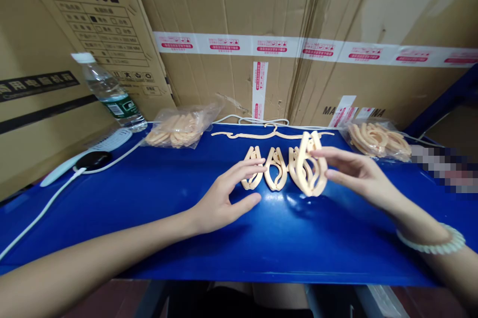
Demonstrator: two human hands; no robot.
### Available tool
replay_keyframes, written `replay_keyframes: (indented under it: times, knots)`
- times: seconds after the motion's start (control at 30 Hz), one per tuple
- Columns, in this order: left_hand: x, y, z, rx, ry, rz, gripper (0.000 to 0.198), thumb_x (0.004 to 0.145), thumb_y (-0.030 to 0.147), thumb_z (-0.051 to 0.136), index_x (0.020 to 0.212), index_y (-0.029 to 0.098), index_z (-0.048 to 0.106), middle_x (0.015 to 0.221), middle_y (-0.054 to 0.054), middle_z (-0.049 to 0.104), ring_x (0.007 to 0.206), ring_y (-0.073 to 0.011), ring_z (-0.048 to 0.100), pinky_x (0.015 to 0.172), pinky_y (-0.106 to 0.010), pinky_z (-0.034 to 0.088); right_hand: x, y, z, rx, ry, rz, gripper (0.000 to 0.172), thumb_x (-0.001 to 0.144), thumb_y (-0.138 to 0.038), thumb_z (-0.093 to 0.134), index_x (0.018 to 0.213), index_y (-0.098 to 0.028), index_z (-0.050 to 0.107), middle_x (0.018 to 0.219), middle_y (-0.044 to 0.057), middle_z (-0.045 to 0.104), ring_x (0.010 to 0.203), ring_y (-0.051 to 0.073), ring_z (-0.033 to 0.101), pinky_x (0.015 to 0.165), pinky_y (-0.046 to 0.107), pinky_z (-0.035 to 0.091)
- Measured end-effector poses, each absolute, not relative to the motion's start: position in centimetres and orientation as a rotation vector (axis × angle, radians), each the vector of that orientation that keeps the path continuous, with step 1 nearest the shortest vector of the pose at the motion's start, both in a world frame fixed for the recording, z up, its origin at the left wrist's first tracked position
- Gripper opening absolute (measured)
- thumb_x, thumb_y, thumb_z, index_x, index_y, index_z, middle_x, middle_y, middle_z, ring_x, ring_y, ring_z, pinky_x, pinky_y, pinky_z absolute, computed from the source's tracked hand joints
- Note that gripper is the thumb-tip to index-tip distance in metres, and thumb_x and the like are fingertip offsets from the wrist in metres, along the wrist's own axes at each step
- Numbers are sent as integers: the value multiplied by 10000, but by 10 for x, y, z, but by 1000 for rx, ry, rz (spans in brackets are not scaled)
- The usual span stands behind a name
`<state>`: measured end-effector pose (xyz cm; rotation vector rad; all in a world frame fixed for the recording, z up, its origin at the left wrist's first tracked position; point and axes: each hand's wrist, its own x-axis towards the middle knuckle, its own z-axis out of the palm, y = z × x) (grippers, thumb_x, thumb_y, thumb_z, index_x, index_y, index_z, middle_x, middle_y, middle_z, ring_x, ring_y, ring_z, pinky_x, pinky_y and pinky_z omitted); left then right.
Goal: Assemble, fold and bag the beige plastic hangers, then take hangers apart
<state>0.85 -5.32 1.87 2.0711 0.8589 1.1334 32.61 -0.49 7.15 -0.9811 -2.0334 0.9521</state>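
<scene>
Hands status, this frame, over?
Right fingers: holding folded hanger. Left fingers: open, in front of leftmost folded hanger, contact unclear. Unfolded hanger: behind, clear of both.

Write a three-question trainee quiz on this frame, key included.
1. Which hand grips a folded hanger?
2. True or false: the water bottle has no cap.
3. Where does the unfolded hanger lie: (a) inside a plastic bag, (b) behind the row of folded hangers, (c) on the floor?

Key: 1. The right hand. 2. False; its white cap is on. 3. b.
</scene>
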Motion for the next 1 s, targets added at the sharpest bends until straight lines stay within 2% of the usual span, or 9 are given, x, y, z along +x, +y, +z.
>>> replay_keyframes:
  times: [0.13,0.23,0.37,0.5,0.6,0.7,1.0]
  knots:
    - [7,-53,20,2148,919,1157,374,943,214,606,1315,250,602,1431,-112,567,1370,-283,505,1169,-493,400,359,16,77,-1176,-2218,841,490,856,-485,733,1291,-267,677,1323,99,679,1089,294,696,865,433,621]
    - [5,-54,19,2296,941,1109,380,947,208,584,1326,241,586,1438,-119,558,1370,-287,498,1166,-501,396,374,25,73,-1191,-2416,797,585,823,-482,764,1356,-276,635,1412,109,614,1157,305,665,824,388,634]
    - [4,-56,15,2543,950,880,478,947,286,601,1415,234,518,1543,-132,460,1468,-329,366,1224,-559,274,378,25,69,-1216,-2573,702,709,797,-499,780,1438,-296,557,1459,108,563,1238,313,607,791,342,630]
    - [5,-59,13,2647,1042,561,626,955,449,592,1522,271,395,1650,-86,311,1539,-362,208,1237,-636,152,376,24,68,-1257,-2665,666,799,784,-558,763,1493,-316,486,1428,112,563,1156,317,625,744,349,613]
    - [5,-60,16,2668,1064,368,694,974,543,523,1572,269,304,1672,-69,256,1554,-355,158,1241,-636,131,373,24,66,-1309,-2691,626,859,767,-622,739,1516,-310,455,1364,125,579,1100,331,627,777,404,596]
    - [4,-60,18,2683,1055,269,741,979,596,476,1594,245,255,1678,-71,231,1561,-341,138,1254,-608,124,368,23,62,-1358,-2700,531,885,764,-675,707,1522,-301,443,1283,123,585,1077,332,621,879,468,562]
    - [2,-56,15,2704,1087,302,756,965,613,492,1577,211,303,1655,-110,289,1548,-364,183,1242,-627,137,355,22,49,-1299,-2672,311,829,814,-692,645,1495,-247,486,1285,144,532,1141,331,580,1035,486,480]
